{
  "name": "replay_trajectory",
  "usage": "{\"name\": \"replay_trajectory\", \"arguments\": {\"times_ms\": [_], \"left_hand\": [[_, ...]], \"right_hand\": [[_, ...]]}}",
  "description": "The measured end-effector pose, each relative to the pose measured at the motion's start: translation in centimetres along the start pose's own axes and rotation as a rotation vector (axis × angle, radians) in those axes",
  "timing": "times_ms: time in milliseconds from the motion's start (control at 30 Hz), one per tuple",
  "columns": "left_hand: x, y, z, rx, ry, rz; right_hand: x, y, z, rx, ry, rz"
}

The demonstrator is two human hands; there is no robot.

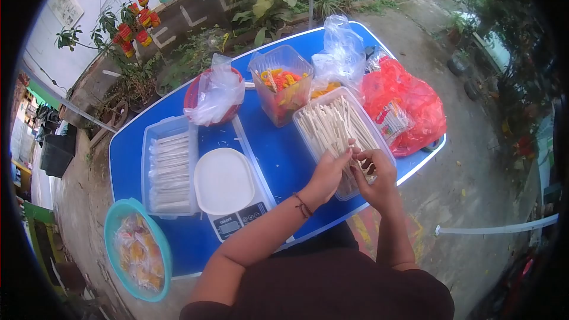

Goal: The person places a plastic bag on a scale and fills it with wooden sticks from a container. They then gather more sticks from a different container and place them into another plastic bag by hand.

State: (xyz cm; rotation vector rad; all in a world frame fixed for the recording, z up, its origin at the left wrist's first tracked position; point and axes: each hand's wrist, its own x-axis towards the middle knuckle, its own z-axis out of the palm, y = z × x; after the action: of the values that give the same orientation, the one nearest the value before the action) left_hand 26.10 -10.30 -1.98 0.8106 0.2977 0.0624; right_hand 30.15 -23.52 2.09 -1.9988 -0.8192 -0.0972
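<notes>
My left hand and my right hand meet over the near end of a clear plastic tub filled with long pale sticks. Both hands are closed, with fingertips pinched close together. Whatever is between the fingers is too small to make out. Left of my arms is a digital kitchen scale with a white square tray on top. Beside it, a clear box holds several bundles of sticks in clear wrapping.
A clear square container holds red and yellow pieces. Plastic bags fill a red basket. A red plastic bag lies right on the blue table. Packets sit in a teal basin at the left edge.
</notes>
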Motion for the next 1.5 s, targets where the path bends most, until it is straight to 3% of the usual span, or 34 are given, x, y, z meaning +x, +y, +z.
{"name": "replay_trajectory", "arguments": {"times_ms": [67, 200, 400, 500, 700, 800, 967, 1267, 1500], "left_hand": [[0.2, -0.1, -0.1, -0.012, 0.034, -0.016], [1.2, 0.6, -0.5, -0.142, 0.067, 0.222], [0.7, 5.1, -0.1, -0.221, 0.135, 0.361], [0.9, 5.7, -0.9, -0.213, 0.097, 0.438], [-0.3, 7.8, -1.8, -0.183, 0.159, 0.457], [-1.0, 8.9, -2.5, -0.152, 0.192, 0.46], [-2.6, 11.3, -3.4, -0.253, 0.268, 0.481], [-9.1, 13.5, -7.4, 0.044, 0.338, 0.738], [-12.5, 14.2, -10.0, 0.285, 0.392, 0.867]], "right_hand": [[0.0, 0.1, 0.1, 0.015, 0.004, -0.01], [-0.1, -0.4, 0.0, -0.01, -0.021, -0.011], [-0.4, 0.5, 0.2, -0.295, -0.171, -0.183], [-0.3, 0.4, 0.6, -0.394, -0.133, -0.213], [0.4, -1.8, 1.2, -0.24, -0.079, -0.212], [0.8, -3.9, 2.0, -0.197, -0.139, -0.265], [0.6, -6.2, 5.8, 0.052, -0.236, -0.148], [0.0, -8.4, 12.9, 0.297, -0.416, -0.26], [0.2, -11.4, 17.3, 0.359, -0.426, -0.331]]}}
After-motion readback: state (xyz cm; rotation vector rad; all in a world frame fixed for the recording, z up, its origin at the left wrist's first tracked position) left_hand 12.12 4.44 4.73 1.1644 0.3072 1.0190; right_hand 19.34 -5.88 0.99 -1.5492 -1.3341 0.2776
